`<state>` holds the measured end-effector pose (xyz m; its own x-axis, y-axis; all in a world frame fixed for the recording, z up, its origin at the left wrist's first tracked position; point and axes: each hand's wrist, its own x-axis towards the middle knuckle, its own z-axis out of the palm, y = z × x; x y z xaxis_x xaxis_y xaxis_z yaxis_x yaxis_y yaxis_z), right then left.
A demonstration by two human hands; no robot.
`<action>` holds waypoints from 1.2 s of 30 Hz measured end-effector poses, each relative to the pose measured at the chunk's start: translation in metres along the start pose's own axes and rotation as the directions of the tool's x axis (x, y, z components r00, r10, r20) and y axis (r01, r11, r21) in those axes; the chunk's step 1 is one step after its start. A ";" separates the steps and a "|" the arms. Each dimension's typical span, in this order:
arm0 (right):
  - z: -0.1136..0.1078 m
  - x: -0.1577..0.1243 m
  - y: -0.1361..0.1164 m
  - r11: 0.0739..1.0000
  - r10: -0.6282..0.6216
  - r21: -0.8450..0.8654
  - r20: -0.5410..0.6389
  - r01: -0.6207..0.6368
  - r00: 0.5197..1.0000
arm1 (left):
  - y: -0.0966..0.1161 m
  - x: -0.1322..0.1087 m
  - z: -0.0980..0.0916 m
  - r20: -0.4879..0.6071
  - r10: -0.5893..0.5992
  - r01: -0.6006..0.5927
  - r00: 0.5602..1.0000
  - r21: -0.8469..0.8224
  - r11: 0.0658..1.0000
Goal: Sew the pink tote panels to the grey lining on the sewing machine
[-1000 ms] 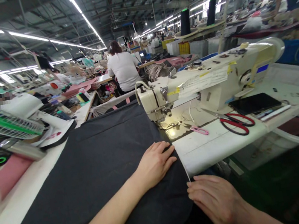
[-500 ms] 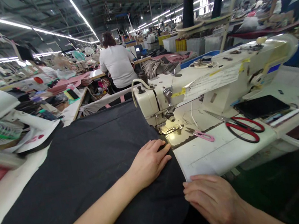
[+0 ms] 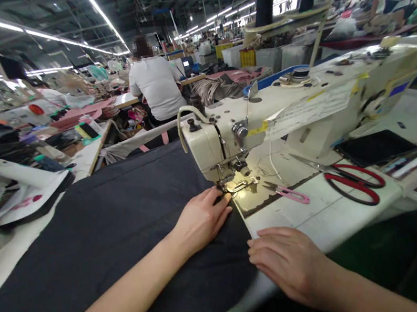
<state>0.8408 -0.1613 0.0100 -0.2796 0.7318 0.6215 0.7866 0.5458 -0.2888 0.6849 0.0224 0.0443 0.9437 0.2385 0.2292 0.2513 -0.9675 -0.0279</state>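
A large piece of black fabric (image 3: 130,211) spreads over the sewing table, its right edge running under the needle area of a cream sewing machine (image 3: 207,151). My left hand (image 3: 200,216) lies flat on the cloth with fingers stretched out, fingertips close to the lit presser foot (image 3: 224,182). At the cloth's right edge, nearer to me, my right hand (image 3: 291,264) has its fingers bent together on the edge; its thumb is hidden. Right of the needle a metal guide (image 3: 241,186) sits on the machine bed.
Pink-handled thread snips (image 3: 289,193) and red-and-black scissors (image 3: 351,182) lie right of the needle, with a black phone (image 3: 377,147) behind. Thread cones (image 3: 264,0) stand above the machine. A white fan (image 3: 13,183) is at left. A person in white (image 3: 157,87) sits ahead.
The black fabric has moved forward toward the needle, and both hands have gone forward with it. My left fingertips are closer to the presser foot. More of the table's front edge shows; the view has shifted slightly.
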 end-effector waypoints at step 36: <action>0.003 -0.002 0.004 0.997 -0.047 -0.056 -0.005 0.047 0.999 | 0.066 -0.012 -0.013 0.107 -0.254 0.251 0.961 0.043 0.967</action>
<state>0.8430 -0.1588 0.0053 -0.3136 0.7032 0.6381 0.8021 0.5558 -0.2184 0.6874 -0.0457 0.0523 0.8663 0.4842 0.1231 0.4891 -0.8721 -0.0118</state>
